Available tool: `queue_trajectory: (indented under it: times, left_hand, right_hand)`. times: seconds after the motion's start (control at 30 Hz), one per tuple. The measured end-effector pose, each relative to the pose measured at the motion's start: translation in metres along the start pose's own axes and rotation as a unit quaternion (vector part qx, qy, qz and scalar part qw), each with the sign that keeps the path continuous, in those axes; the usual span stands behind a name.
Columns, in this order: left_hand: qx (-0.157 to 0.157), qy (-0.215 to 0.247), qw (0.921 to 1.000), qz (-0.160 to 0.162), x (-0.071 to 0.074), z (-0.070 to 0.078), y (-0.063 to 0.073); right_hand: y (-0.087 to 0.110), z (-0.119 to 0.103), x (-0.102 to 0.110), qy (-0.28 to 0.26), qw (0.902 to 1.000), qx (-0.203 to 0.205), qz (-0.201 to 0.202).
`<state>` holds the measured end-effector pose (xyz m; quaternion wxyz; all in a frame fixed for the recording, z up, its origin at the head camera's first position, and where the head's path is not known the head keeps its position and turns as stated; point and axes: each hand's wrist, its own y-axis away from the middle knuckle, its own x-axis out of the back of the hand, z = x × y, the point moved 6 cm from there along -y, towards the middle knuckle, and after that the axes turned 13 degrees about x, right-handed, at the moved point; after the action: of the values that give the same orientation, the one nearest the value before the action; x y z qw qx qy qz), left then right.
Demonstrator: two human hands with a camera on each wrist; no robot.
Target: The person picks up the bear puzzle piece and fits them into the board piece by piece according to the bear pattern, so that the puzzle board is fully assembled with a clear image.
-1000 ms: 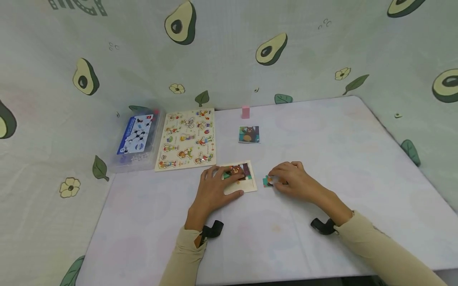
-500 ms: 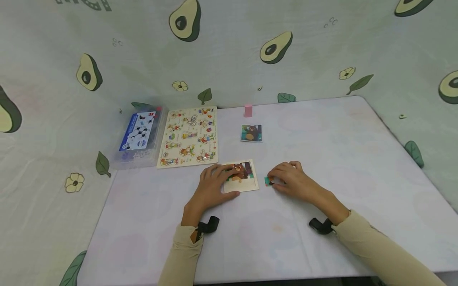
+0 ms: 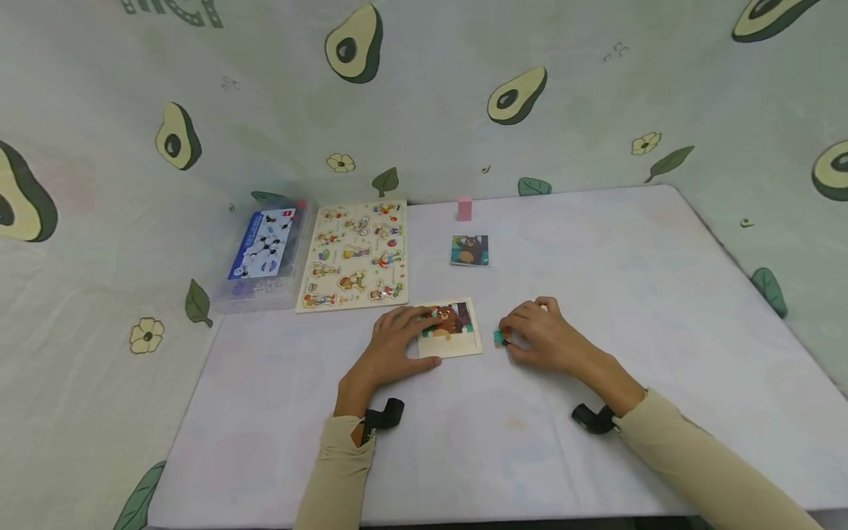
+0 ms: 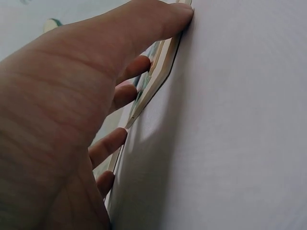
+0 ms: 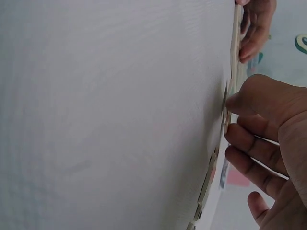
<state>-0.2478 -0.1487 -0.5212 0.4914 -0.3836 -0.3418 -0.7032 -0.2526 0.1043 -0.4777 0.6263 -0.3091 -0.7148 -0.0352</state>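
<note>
My left hand [image 3: 391, 344] rests on the left side of a small wooden puzzle board [image 3: 469, 347], fingers spread over its edge. A brown bear picture [image 3: 448, 321] fills the board's upper part; bare wood shows below. In the left wrist view, the thumb [image 4: 180, 17] lies at the board's near edge. Just right of the board, my right hand [image 3: 546, 335] pinches a small teal-and-orange puzzle piece [image 3: 499, 338] between thumb and fingers, mostly hidden by them. Other loose puzzle pieces [image 5: 207, 182] lie on the table beneath this hand in the right wrist view.
Behind the board lie a square bear picture card [image 3: 470, 251] and a pink block [image 3: 464, 209]. A larger wooden board with printed figures [image 3: 354, 258] sits back left, beside a clear plastic box [image 3: 261, 246] with a blue label. A patterned cloth [image 3: 424, 110] hangs behind the table.
My left hand has drawn back slightly to the left, so more of the bear picture shows. The right fingers have closed further over the puzzle piece, and less of it is visible.
</note>
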Motion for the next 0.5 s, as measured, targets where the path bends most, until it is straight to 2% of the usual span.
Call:
queue_trajectory:
  times: [0.2, 0.5]
  left_hand:
    - [-0.002, 0.001, 1.0000, -0.001, -0.001, -0.002, -0.001]
    - [0.008, 0.012, 0.9999, 0.002, 0.004, -0.005, 0.001]
  right_hand:
    - [0.001, -0.001, 0.002, -0.009, 1.0000, -0.004, -0.002]
    - [-0.012, -0.005, 0.010, -0.030, 0.9994, 0.008, 0.016]
